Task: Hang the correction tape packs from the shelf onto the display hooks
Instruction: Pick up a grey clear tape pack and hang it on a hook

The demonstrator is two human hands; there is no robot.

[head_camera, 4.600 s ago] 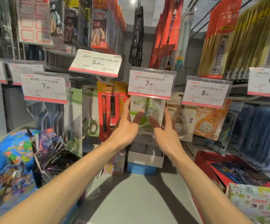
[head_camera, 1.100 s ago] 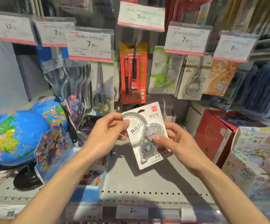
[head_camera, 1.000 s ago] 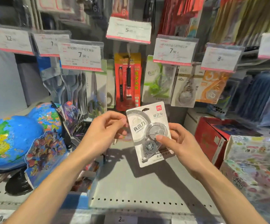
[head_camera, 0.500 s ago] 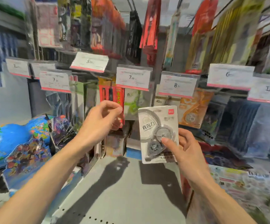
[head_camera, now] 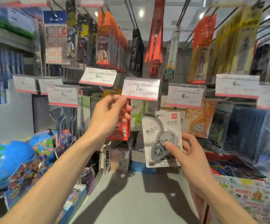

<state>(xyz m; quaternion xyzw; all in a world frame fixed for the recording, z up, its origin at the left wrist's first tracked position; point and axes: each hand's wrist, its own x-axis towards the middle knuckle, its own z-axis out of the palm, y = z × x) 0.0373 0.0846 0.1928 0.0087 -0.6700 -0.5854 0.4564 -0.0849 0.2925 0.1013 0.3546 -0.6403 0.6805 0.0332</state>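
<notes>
White card and clear plastic: that was what the correction tape pack (head_camera: pixel 162 138) was made of, a flat card with a see-through bubble over the little tape wheels.
Where it was: I held it up in the air, upright and a bit tilted, in front of the hanging packs and just under the 7.90 price tag (head_camera: pixel 140 89).
Weight: I guessed it was very light, easy to lift with one hand.
Feel: I guessed the card was stiff but could bend at the corners, and the bubble was smooth and could slip or dent if I squeezed hard.
Where to hold: I thought the lower part was the best spot, so the hang hole at the top edge stayed free for the hook.
Right hand (head_camera: pixel 189 156): it pinched the pack low down, thumb on the front of the bubble, other fingers behind the card.
Left hand (head_camera: pixel 108 117): it was up by the bottom edge of the 7.90 price tag, fingers loosely curled and held nothing that I could see. I could not tell if it touched the tag.
Hook: I could not see it behind the tag.
Next door: a green pack (head_camera: pixel 136 116) hung behind, an orange one (head_camera: pixel 199 118) to the right.
Below: the grey shelf (head_camera: pixel 131 199), with globes (head_camera: pixel 6 160) on the left.
</notes>
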